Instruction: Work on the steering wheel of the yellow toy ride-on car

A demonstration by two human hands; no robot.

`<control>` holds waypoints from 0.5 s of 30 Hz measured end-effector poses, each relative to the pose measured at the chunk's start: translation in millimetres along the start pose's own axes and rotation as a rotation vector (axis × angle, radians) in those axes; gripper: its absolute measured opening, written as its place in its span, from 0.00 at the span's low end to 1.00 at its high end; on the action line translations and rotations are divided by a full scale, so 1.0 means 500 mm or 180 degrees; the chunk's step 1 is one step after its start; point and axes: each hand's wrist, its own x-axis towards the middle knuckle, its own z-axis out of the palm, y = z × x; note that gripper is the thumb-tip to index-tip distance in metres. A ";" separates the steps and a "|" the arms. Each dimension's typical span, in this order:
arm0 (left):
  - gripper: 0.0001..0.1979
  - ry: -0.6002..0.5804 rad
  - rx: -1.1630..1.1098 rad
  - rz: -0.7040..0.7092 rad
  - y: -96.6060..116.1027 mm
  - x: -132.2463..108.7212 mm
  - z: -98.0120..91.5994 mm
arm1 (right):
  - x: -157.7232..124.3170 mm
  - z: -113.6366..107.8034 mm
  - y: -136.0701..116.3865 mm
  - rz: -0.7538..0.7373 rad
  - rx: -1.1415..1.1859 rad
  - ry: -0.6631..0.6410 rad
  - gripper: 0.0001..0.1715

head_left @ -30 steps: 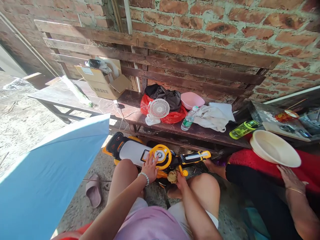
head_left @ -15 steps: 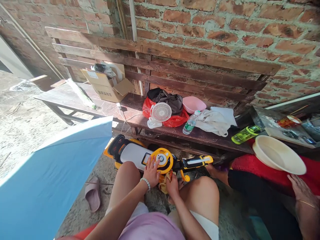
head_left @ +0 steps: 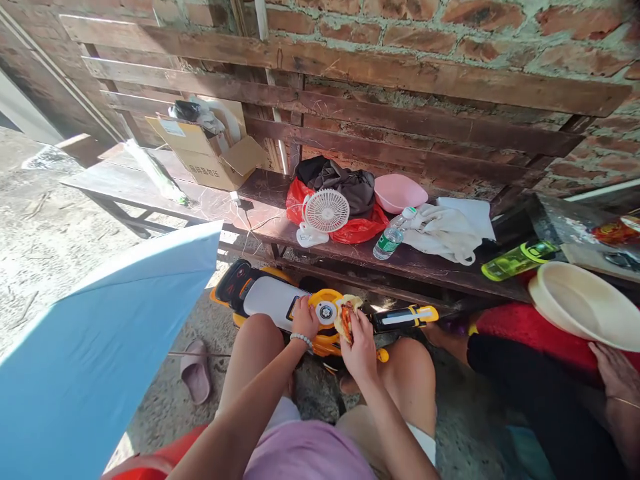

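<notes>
A child's ride-on toy in white, black and yellow lies across in front of my knees. My left hand, with a beaded bracelet at its wrist, is curled closed on the left rim of the yellow steering wheel. My right hand is closed around a crumpled yellowish rag with orange-red patches, held over the wheel's right side. Part of the rag is hidden by the fingers. To the right, the toy's black, white and yellow front section sticks out.
Along the wooden bench stand a cardboard box, a white fan, a water bottle and a green bottle. A blue umbrella covers the left side. Another person's hand rests near a cream basin.
My right hand has raised the rag from below the steering wheel onto its right side. My left hand, spread over the wheel before, has shifted to the left rim and curled. The view has tilted down slightly.
</notes>
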 end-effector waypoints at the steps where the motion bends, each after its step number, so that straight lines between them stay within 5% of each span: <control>1: 0.24 -0.0041 -0.0003 0.0032 -0.003 0.000 0.001 | 0.023 -0.003 -0.019 -0.0251 -0.0174 -0.0269 0.33; 6: 0.20 -0.0315 0.0109 0.0038 -0.013 -0.003 -0.004 | 0.142 -0.002 -0.088 -0.0737 -0.0889 -0.1251 0.23; 15: 0.18 -0.0307 0.0164 -0.0014 -0.024 -0.001 0.001 | 0.240 -0.002 -0.143 -0.1080 -0.1388 -0.1466 0.21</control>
